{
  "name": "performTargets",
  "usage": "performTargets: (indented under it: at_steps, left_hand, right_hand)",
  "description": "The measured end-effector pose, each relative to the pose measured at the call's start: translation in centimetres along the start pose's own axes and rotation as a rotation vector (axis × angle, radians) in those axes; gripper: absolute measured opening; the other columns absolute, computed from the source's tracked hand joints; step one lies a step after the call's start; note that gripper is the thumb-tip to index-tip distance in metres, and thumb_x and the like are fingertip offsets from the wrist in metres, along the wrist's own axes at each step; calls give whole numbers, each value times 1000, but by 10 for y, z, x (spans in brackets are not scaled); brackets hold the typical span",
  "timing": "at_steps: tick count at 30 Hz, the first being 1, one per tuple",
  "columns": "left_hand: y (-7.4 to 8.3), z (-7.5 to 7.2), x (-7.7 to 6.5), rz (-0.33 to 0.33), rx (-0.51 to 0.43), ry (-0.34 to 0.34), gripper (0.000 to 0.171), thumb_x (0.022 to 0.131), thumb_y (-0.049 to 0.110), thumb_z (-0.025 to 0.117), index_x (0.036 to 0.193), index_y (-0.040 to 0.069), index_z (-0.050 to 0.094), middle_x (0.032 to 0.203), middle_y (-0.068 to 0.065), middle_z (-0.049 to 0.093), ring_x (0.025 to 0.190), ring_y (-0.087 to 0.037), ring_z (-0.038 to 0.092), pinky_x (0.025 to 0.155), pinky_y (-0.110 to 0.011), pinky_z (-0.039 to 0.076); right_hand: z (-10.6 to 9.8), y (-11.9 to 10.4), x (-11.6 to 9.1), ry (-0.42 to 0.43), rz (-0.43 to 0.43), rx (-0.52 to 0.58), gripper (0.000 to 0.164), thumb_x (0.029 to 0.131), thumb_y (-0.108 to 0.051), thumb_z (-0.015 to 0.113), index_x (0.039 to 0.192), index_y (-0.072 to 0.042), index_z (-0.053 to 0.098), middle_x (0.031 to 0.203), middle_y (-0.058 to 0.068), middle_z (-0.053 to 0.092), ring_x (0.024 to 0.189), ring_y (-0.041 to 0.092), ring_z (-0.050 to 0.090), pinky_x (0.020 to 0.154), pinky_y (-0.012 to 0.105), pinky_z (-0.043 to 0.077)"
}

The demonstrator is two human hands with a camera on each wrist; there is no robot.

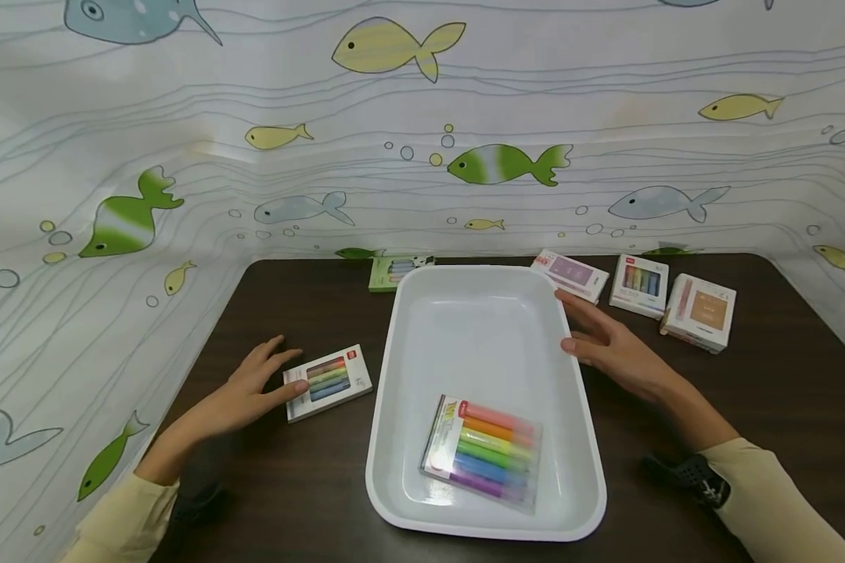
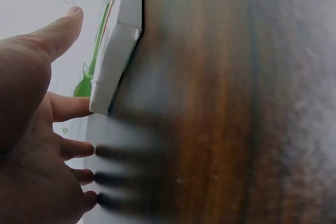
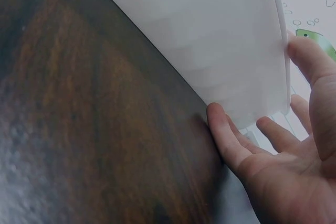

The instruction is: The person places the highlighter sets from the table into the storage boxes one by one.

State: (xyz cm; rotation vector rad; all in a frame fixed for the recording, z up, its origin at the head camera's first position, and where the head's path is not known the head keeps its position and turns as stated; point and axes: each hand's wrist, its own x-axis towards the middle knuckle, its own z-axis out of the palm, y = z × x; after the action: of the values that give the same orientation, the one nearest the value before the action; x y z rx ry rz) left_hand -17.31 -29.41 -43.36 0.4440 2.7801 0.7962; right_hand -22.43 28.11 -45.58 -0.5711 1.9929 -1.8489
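Observation:
A white box with a window showing coloured sticks (image 1: pixel 328 382) lies on the table, left of a white tray (image 1: pixel 382 438). My left hand (image 1: pixel 259 387) is at the box's left end, fingers spread; its thumb reaches over the box's top. In the left wrist view the left hand (image 2: pixel 37 124) has its index fingertip close to the lower corner of the box (image 2: pixel 118 56). My right hand (image 1: pixel 616 352) touches the tray's right rim. The right wrist view shows the right hand (image 3: pixel 294 156) with its thumb at the rim and loosely extended fingers beside the tray's outer wall (image 3: pixel 220 40).
Inside the tray lies a clear pack of rainbow-coloured markers (image 1: pixel 486 453). Behind it are a green box (image 1: pixel 387 275), a purple-labelled white box (image 1: pixel 570 275), another windowed box (image 1: pixel 639 286) and a thicker tan-labelled box (image 1: pixel 700 313). Fish-printed cloth (image 1: pixel 422 195) rises behind the dark table (image 1: pixel 303 500).

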Motion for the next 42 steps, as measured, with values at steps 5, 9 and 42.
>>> performTargets:
  at_steps: [5, 9, 42]
  left_hand:
    - [-4, 4, -1, 20, 34, 23, 75, 95, 45, 70, 152, 4, 44, 162, -30, 12, 146, -56, 6, 101, -81, 15]
    - [-8, 8, -1, 46, 52, 42, 79, 91, 47, 76, 152, 7, 44, 162, -29, 13, 146, -55, 8, 99, -81, 16]
    - [4, 15, -6, 16, 3, 152, 84, 84, 52, 81, 146, 5, 49, 140, -21, 51, 127, -42, 47, 100, -64, 38]
  right_hand:
    - [0, 0, 2, 4, 4, -2, 73, 105, -5, 54, 165, -29, 20, 168, 3, 16, 142, 30, 40, 100, 37, 48]
    - [0, 0, 2, 12, 9, -11, 72, 105, -6, 54, 164, -29, 21, 167, 4, 17, 141, 30, 42, 98, 38, 49]
    - [-1, 1, 3, 11, 11, -2, 72, 106, -5, 53, 164, -30, 20, 168, 3, 16, 138, 26, 45, 98, 38, 50]
